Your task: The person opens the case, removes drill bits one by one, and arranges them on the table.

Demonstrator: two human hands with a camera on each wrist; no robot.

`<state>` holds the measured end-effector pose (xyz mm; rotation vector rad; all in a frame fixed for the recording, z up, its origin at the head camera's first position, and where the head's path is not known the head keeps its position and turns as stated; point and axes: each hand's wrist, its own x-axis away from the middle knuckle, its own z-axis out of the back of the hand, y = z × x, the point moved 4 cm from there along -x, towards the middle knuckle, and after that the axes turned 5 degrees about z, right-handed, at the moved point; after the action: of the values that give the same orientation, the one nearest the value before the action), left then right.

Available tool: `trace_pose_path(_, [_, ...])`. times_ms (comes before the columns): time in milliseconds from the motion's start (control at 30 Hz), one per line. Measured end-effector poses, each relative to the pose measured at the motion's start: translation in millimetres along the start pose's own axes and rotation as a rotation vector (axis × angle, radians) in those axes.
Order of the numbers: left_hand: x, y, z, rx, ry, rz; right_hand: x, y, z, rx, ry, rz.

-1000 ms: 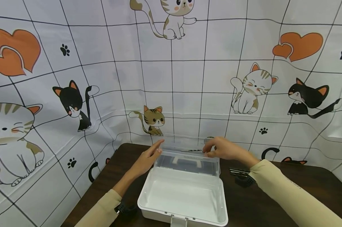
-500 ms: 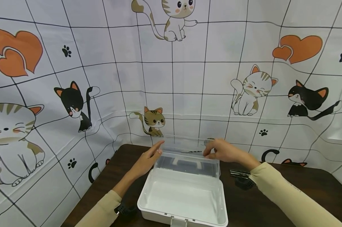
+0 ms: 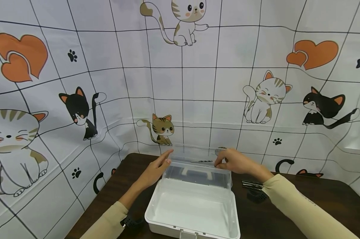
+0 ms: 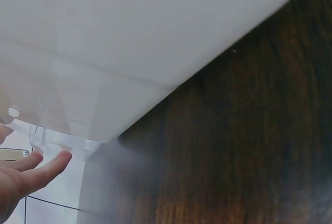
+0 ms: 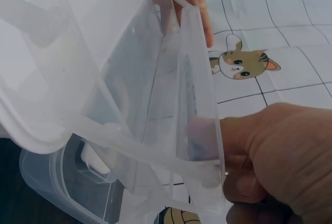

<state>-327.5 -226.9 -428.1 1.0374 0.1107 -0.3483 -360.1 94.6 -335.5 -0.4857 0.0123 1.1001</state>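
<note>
A white storage box (image 3: 193,205) stands with its clear lid (image 3: 195,174) tipped back. Behind the lid rises a shallow clear plastic tray (image 3: 184,153), and a thin spiral drill bit (image 3: 202,161) shows at it. My right hand (image 3: 238,161) grips the right end of the tray. In the right wrist view, fingertips of the right hand (image 5: 280,156) show through the clear wall (image 5: 199,89), with the other fingers curled below. My left hand (image 3: 153,170) reaches to the tray's left end, fingers extended, fingertips right at its edge.
Several dark metal rods (image 3: 251,185) lie together on the dark wooden table (image 3: 311,196), right of the box. A latch (image 3: 188,234) is at the box's front. A white cat-print sheet (image 3: 198,83) hangs close behind the table.
The head view has tilted slightly, so everything sits a little lower in the frame. Both hands and the clear tray keep their places relative to the box.
</note>
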Motion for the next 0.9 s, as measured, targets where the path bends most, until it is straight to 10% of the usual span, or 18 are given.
trace_pose_path(900, [0.1, -0.9, 0.2, 0.008, -0.005, -0.008, 18, 8, 14, -0.130, 0.135, -0.081])
